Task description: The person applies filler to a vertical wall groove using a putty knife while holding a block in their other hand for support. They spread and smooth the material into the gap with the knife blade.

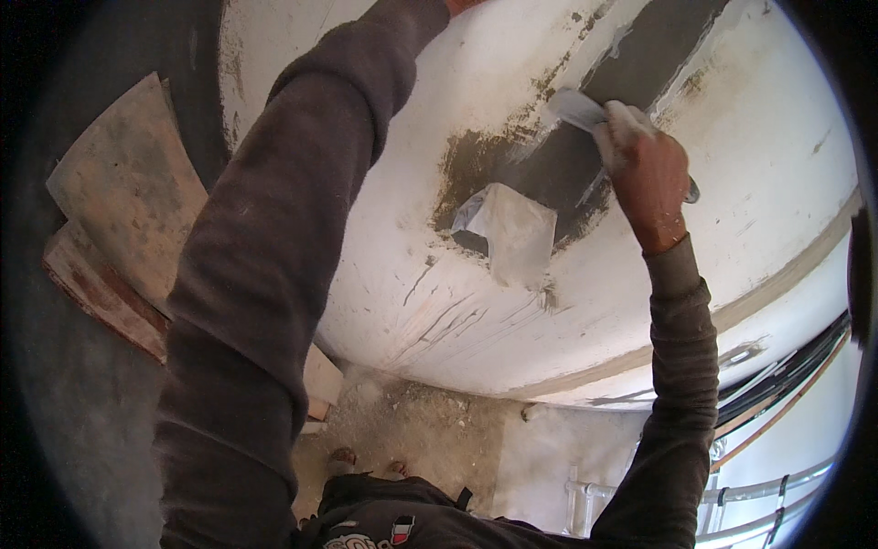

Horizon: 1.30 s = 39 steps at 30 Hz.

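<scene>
Stained boards [128,174] lie left of a curved white surface [768,174]; our left hand [463,4] is cut off above, its finger state untellable. A crumpled translucent sheet [526,233] overlaps the smooth grey strip [663,46]; higher, we grip a scraper [576,109] in our right hand [645,169], fingers curled tight, bare white room rightward.

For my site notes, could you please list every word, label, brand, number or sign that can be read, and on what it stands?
Dark top: pale lettering, cut off at the lower edge, not readable as a whole word; beside it, a small emblem without legible text.
Scraper, curved white surface: no lettering visible.
</scene>
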Each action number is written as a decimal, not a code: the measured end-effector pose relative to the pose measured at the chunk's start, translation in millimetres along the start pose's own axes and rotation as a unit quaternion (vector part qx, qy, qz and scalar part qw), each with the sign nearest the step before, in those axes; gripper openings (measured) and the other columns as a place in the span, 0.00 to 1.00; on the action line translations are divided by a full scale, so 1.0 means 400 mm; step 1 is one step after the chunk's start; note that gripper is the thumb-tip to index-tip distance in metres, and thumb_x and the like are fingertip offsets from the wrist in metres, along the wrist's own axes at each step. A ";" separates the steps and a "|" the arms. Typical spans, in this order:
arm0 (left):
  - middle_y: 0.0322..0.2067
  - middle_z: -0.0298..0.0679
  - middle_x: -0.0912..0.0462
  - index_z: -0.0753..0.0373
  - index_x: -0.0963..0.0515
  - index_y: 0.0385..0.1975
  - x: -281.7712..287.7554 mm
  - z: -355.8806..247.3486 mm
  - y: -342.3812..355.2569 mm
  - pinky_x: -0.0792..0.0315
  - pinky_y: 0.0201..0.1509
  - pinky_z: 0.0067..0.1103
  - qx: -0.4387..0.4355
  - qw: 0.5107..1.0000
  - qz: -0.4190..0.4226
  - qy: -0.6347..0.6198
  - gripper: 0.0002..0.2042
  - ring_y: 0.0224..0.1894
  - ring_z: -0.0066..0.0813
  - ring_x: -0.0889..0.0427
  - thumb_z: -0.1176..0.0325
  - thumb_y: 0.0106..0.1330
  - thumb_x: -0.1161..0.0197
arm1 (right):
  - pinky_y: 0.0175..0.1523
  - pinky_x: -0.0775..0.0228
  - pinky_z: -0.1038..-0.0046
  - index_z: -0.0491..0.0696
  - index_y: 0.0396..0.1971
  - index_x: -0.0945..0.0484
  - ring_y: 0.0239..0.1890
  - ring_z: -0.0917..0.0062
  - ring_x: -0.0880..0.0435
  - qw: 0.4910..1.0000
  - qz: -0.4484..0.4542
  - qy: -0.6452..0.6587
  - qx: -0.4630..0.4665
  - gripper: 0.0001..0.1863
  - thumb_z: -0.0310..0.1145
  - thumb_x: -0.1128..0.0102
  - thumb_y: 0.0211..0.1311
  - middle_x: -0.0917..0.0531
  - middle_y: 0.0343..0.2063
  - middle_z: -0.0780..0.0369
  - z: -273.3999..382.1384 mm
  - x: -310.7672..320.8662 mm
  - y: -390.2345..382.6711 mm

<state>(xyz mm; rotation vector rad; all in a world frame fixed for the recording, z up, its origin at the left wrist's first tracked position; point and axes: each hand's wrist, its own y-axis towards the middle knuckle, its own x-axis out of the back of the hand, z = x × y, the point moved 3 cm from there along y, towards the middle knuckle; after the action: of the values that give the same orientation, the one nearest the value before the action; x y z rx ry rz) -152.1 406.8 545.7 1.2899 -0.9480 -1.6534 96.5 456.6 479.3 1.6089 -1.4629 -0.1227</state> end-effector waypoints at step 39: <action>0.30 0.43 0.21 0.62 0.29 0.37 -0.004 0.012 0.000 0.23 0.30 0.31 -0.004 1.000 -0.005 0.004 0.10 0.28 0.40 0.19 0.62 0.73 0.40 | 0.33 0.21 0.61 0.51 0.37 0.24 0.29 0.61 0.13 1.000 0.000 -0.011 0.010 0.11 0.42 0.41 0.70 0.16 0.31 0.59 -0.010 -0.015 0.002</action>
<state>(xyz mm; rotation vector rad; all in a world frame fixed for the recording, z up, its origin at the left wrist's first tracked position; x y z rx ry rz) -156.5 408.6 547.4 1.2972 -0.9320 -1.6568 96.7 463.7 479.3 1.6288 -1.4852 -0.1272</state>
